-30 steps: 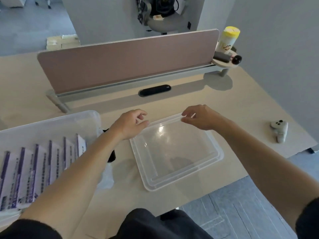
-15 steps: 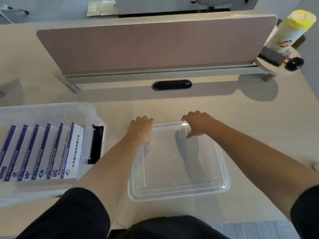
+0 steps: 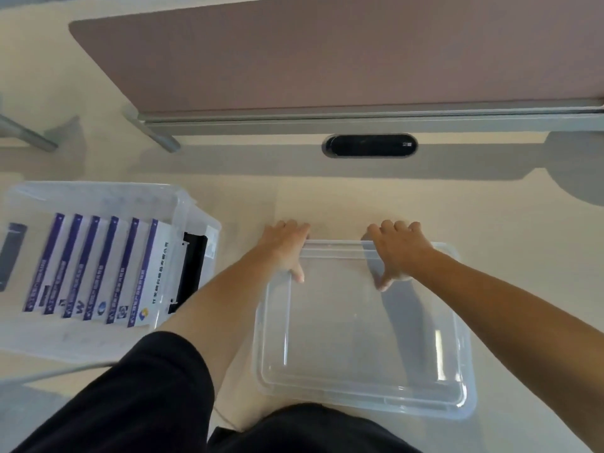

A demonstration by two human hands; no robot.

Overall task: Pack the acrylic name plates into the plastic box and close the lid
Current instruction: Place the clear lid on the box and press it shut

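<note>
A clear plastic lid (image 3: 362,338) lies flat on the desk in front of me. My left hand (image 3: 284,248) grips its far edge near the left corner, fingers curled over the rim and thumb on top. My right hand (image 3: 397,251) grips the same far edge further right in the same way. At the left stands the clear plastic box (image 3: 192,214), holding several white and purple acrylic name plates (image 3: 98,269) upright in a row. A black latch (image 3: 192,273) shows on the box's right end.
A pink desk divider (image 3: 327,53) on a grey rail runs across the back. A black oval grommet (image 3: 371,145) sits in the desk behind the lid. Grey divider feet (image 3: 153,132) stand at the back left. Bare desk (image 3: 523,240) lies right of the lid.
The view has dropped and come closer over the desk. Both hands went from pinching the lid's far edge to gripping it with fingers curled over the rim. The lid stays on the desk.
</note>
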